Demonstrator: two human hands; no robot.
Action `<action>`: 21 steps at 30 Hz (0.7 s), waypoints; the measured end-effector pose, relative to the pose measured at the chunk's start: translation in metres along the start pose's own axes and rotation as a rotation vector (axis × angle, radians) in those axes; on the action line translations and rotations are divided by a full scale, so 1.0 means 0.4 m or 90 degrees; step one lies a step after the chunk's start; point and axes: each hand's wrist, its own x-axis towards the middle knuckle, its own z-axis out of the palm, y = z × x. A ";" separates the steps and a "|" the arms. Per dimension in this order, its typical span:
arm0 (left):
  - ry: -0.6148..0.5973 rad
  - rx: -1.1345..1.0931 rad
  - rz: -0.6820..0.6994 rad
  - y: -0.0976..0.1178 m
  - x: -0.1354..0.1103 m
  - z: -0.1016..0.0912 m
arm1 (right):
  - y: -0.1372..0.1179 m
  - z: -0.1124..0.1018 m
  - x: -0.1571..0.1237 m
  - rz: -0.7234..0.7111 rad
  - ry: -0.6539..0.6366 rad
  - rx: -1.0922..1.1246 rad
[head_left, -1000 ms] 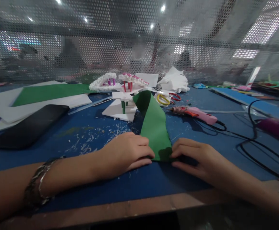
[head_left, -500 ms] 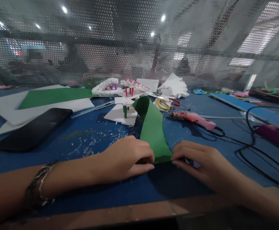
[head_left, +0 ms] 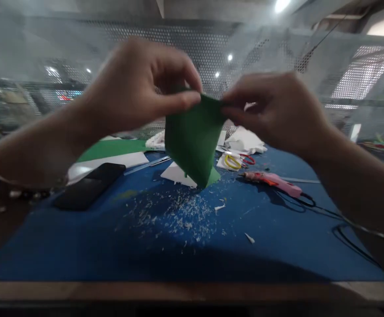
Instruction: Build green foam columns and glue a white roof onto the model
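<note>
Pinching the green sheet (head_left: 192,138) by its upper edge, left hand (head_left: 135,90) and right hand (head_left: 277,110) are closed thumb-to-finger. Corded pink tool (head_left: 282,184) lies right

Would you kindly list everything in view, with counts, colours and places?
Bent green sheet: one, green, held up centrally
Flat green sheet: one, green, left
Flat white sheet: one or more, white, left
Rectangular black slab: one, black, left
Slim metallic tool: one, silvery, centre left
Lumpy white piece: one, white, far centre
Ragged white sheet: one, white, centre
White flakes: many, white, front centre
Looped handles: two, yellow and red, right of centre
Ruffled white pile: one, white, behind them
Pink rod-shaped tool: one, pink, right
Small blurred items: uncountable, mixed colours, far right
Blue tabletop: one, blue, foreground
Perforated grey screen: one, grey, background
Left hand: one, bare, pinching bent green sheet's top
Right hand: one, bare, pinching the same edge
</note>
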 end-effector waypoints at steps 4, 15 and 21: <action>-0.044 -0.124 -0.115 -0.050 0.034 -0.043 | 0.030 0.025 0.134 0.061 0.058 0.180; 0.126 0.457 -0.254 -0.233 -0.050 -0.100 | 0.112 0.212 0.077 0.147 -0.342 0.091; 0.011 0.573 -0.025 -0.184 -0.110 -0.024 | 0.061 0.299 0.051 0.126 -0.544 0.008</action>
